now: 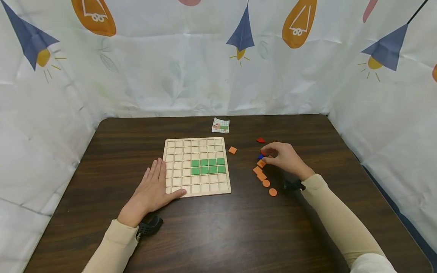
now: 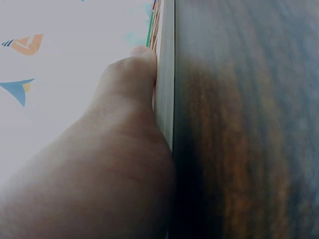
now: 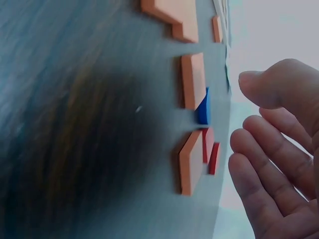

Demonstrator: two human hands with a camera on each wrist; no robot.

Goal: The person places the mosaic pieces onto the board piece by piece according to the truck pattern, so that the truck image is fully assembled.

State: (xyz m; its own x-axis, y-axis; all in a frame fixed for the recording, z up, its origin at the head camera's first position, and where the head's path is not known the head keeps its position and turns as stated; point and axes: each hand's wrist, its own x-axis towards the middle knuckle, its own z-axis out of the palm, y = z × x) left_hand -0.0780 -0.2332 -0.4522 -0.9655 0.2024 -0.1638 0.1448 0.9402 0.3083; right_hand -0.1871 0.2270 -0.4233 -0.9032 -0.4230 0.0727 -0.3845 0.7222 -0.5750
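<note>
left hand (image 1: 150, 191) lying against the board (image 1: 178, 151), right hand (image 1: 286, 156) hovering by the orange squares (image 1: 257, 170)

at the far left, the left hand is resting with its fingers straight along the board's left edge and its thumb spreading over the near edge; it is gripping nothing. the board is lying flat on the dark table (image 1: 211, 235), and eight green squares (image 1: 204, 170) are filling two rows of four towards its right side. beyond its far edge, a small printed card (image 1: 220, 125) is lying on the table. just right of the board, a lone orange square (image 1: 232, 150) is sitting.

farther right, a red piece (image 1: 260, 140), a blue piece (image 1: 261, 156), three orange squares and two orange discs (image 1: 272, 192) are forming a loose line. the right hand is hovering just beside the blue piece and the nearest orange square, fingers loosely curving, thumb standing apart, holding nothing. in the right wrist view another orange piece (image 3: 192, 164) is lying near two red ones, apart from the fingers.
</note>
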